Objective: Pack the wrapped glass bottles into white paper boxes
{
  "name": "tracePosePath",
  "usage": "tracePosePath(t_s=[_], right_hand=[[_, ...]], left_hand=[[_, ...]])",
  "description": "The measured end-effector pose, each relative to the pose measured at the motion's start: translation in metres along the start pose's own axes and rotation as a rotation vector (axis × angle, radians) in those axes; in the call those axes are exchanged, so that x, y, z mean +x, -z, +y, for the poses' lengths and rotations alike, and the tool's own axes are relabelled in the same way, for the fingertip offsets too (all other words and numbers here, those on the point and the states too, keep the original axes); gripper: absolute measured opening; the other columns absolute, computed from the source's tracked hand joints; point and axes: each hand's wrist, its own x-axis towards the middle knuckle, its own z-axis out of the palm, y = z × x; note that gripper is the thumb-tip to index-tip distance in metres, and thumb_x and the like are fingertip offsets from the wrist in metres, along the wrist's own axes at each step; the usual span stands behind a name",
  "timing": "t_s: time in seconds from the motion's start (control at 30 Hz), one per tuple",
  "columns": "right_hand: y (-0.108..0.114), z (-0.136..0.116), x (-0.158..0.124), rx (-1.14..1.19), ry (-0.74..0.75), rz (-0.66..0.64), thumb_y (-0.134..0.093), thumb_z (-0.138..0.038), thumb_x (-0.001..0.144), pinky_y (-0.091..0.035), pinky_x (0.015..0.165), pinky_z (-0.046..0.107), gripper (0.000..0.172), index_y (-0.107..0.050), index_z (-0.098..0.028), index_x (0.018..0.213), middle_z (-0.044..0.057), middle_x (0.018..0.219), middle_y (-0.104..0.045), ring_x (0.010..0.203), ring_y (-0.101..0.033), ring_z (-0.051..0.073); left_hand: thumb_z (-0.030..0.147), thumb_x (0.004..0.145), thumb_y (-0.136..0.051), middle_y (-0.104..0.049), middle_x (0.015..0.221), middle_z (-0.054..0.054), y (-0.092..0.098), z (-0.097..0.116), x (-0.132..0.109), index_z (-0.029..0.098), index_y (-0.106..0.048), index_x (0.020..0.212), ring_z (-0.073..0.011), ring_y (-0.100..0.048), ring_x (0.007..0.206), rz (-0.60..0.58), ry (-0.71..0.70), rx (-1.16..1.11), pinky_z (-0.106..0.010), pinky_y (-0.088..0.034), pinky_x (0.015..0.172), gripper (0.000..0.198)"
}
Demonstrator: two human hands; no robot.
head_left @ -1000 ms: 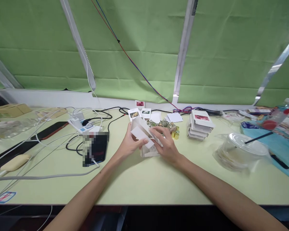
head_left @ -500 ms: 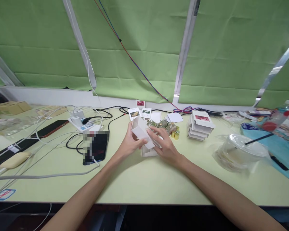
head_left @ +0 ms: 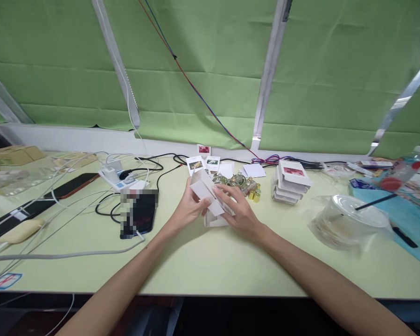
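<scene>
Between my two hands a small white cardboard box (head_left: pixel 203 187) is held at a tilt above the table. My left hand (head_left: pixel 189 207) grips its left side, thumb on the near face. On the right side, my right hand (head_left: pixel 240 210) has its fingers curled over the box's edge. Beneath it, partly covered, another white carton piece (head_left: pixel 215 220) rests on the table. Just behind my hands lie several small glass bottles (head_left: pixel 238 179) and gold-coloured caps (head_left: pixel 255 192). White cards with pictures (head_left: pixel 196 165) lie behind the box.
A stack of white boxes (head_left: pixel 290 182) stands to the right. Farther right are a lidded plastic cup (head_left: pixel 357 212) with a straw and a blue sheet (head_left: pixel 415 228). A phone (head_left: pixel 143 212), a power strip (head_left: pixel 122 183) and cables lie left.
The held box has shifted very slightly, and my left thumb has moved a little left on it. Otherwise the scene stays the same.
</scene>
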Motion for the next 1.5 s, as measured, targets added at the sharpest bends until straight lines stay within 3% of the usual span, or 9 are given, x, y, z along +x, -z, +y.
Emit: tracePosePath(t_s=[0.33,1.0,1.5], right_hand=[[0.0004,-0.0013,0.001,-0.001,0.002,-0.021,-0.054,-0.016,0.097,-0.055,0.096,0.048,0.07,-0.027,-0.032,0.16,0.016,0.14,-0.057,0.124,-0.059,0.028],[-0.0019,0.0008,-0.0019,0.018,-0.003,-0.051,-0.055,-0.014,0.096,-0.057,0.093,0.045,0.072,-0.028,-0.031,0.16,0.016,0.142,-0.056,0.123,-0.06,0.028],[-0.0028,0.0008,-0.0029,0.068,-0.019,-0.042,-0.06,-0.016,0.094,-0.056,0.093,0.046,0.071,-0.032,-0.031,0.158,0.016,0.142,-0.056,0.125,-0.058,0.029]], left_hand=[[0.057,0.068,-0.086,-0.061,0.074,0.004,0.0021,-0.0025,0.0014,0.021,-0.044,0.106,-0.0088,-0.054,0.047,0.009,-0.014,0.005,-0.019,-0.042,0.038,0.067],[0.051,0.073,-0.085,-0.059,0.077,0.005,0.003,-0.0057,0.0018,0.021,-0.044,0.107,-0.0091,-0.056,0.051,0.087,0.052,0.098,-0.019,-0.045,0.039,0.061],[0.059,0.071,-0.083,-0.058,0.077,0.005,-0.0003,-0.0027,0.0005,0.021,-0.042,0.108,-0.0092,-0.056,0.051,0.076,0.048,0.121,-0.02,-0.046,0.039,0.067]])
